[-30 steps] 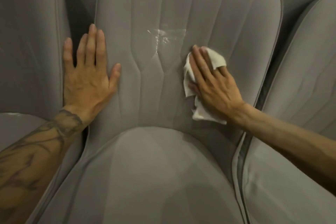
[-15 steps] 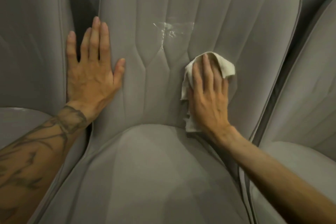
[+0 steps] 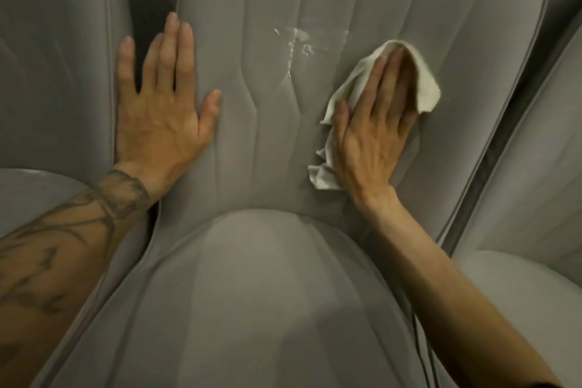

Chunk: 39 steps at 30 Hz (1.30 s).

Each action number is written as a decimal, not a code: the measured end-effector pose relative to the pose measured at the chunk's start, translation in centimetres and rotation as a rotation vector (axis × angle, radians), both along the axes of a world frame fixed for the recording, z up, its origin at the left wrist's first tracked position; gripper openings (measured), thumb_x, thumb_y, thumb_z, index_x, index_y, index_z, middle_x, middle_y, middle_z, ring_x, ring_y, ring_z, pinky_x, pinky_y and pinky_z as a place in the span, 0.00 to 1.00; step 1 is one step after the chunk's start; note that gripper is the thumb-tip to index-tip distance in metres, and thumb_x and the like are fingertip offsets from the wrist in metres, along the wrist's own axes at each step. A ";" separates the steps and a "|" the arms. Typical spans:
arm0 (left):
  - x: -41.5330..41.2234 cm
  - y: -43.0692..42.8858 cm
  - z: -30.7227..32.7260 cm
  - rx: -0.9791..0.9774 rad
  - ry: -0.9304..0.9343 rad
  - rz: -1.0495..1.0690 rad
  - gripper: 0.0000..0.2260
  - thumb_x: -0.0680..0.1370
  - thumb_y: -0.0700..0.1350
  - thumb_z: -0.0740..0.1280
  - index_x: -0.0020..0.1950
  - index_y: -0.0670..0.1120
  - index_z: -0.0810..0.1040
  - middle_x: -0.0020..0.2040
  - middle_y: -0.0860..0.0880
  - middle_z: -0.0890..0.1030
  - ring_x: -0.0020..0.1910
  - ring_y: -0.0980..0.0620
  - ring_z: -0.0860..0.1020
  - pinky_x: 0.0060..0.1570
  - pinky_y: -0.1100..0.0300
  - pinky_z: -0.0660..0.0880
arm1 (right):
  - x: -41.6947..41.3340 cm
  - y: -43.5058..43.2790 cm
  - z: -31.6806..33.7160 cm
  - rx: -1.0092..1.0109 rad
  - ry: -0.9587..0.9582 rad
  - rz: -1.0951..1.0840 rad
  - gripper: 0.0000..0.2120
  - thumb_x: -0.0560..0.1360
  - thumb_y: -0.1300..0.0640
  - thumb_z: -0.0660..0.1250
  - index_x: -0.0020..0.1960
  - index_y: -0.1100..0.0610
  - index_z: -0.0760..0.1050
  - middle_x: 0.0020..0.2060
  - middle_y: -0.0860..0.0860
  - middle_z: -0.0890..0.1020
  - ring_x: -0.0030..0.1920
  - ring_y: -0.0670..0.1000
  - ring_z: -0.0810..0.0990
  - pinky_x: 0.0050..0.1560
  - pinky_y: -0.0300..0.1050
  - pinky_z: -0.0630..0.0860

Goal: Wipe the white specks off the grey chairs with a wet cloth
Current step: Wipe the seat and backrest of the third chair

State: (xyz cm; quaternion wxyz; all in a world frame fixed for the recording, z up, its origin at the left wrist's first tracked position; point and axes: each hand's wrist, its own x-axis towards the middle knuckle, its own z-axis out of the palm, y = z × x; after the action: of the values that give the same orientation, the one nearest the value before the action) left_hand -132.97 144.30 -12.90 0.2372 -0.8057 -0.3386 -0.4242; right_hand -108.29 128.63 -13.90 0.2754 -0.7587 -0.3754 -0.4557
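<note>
A grey padded chair (image 3: 252, 277) fills the middle of the head view. White specks and smears (image 3: 299, 41) mark its backrest near the centre seam. My right hand (image 3: 374, 132) presses a white cloth (image 3: 425, 82) flat against the backrest, just right of and slightly below the specks, not touching them. The cloth folds over my fingertips and trails out under my palm to the left. My left hand (image 3: 163, 113) lies flat with fingers spread on the backrest's left edge, holding nothing.
A second grey chair (image 3: 56, 72) stands close on the left and a third (image 3: 535, 167) on the right, with dark narrow gaps between the backrests. A faint white mark (image 3: 34, 172) shows on the left chair's seat edge.
My right hand with the cloth has turned from slanting left to pointing upward and slid up the backrest, to the right of the specks. My left hand has stayed in place.
</note>
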 end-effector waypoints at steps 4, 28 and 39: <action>0.0 0.0 0.0 0.008 0.007 0.004 0.33 0.87 0.58 0.49 0.85 0.40 0.45 0.85 0.40 0.51 0.81 0.41 0.61 0.82 0.41 0.44 | -2.9 -2.2 -6.0 -0.245 0.038 0.077 0.35 0.87 0.47 0.56 0.84 0.59 0.41 0.84 0.56 0.53 0.84 0.54 0.51 0.79 0.57 0.57; 0.0 0.0 0.0 -0.004 0.002 0.015 0.33 0.87 0.58 0.50 0.85 0.41 0.46 0.85 0.41 0.52 0.79 0.40 0.65 0.82 0.44 0.42 | 0.4 5.5 15.0 0.225 -0.158 -0.048 0.30 0.87 0.44 0.46 0.79 0.62 0.66 0.78 0.60 0.69 0.79 0.59 0.67 0.80 0.56 0.57; -0.1 -0.1 0.2 -0.005 0.014 0.020 0.33 0.87 0.58 0.50 0.85 0.40 0.45 0.85 0.41 0.52 0.80 0.40 0.64 0.83 0.43 0.43 | 0.5 3.3 12.3 -0.116 -0.370 0.160 0.27 0.88 0.50 0.52 0.82 0.63 0.58 0.81 0.61 0.63 0.81 0.59 0.62 0.81 0.55 0.56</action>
State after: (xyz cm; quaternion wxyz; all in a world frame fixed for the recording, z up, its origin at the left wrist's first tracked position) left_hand -133.08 144.19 -12.73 0.2416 -0.8059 -0.3461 -0.4152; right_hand -107.81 131.97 -1.65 0.1929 -0.6445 -0.5042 -0.5415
